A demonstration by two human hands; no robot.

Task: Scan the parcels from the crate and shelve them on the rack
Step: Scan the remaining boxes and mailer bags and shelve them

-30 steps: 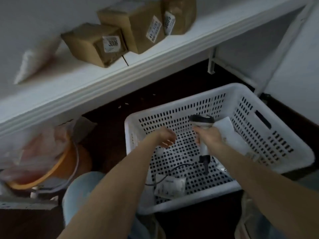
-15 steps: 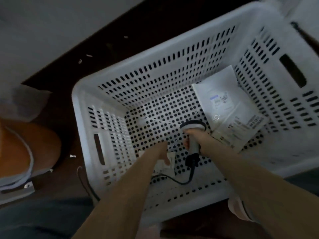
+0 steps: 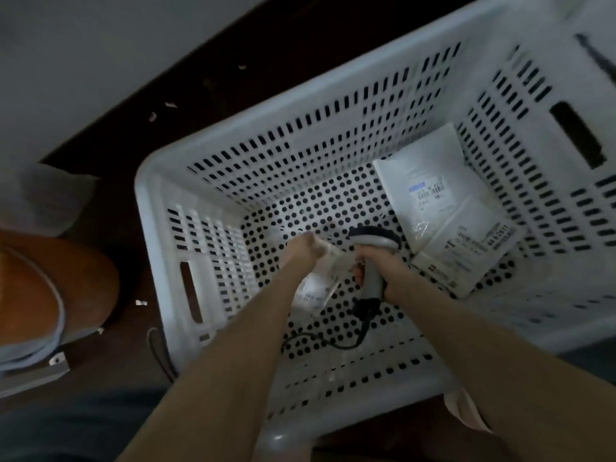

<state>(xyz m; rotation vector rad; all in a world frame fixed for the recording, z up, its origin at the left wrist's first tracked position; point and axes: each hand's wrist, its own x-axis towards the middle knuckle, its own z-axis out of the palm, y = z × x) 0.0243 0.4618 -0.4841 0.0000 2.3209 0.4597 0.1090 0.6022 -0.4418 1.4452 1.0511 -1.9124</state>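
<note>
L hand (image 3: 300, 250) grips small bagged parcel (image 3: 315, 285) low in crate (image 3: 300, 128), R hand (image 3: 380, 262) holds scanner (image 3: 376, 241). Scan looks pending; white mailer (image 3: 430, 181) & labelled packet (image 3: 466, 261) far right left to do.

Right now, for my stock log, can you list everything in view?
crate: one, white, perforated, centre of view
flat parcels: seemingly two, white with labels, overlapping against the crate's right wall
small packet: one, clear-white, held low in the crate's centre
scanner: one, grey with dark head, held beside the packet
cable: one, black, from scanner across crate bottom
round container: one, orange with pale rim, far left
paper scraps: a few, white, on the dark floor
left hand: pinches the small packet
right hand: grips the scanner handle
</note>
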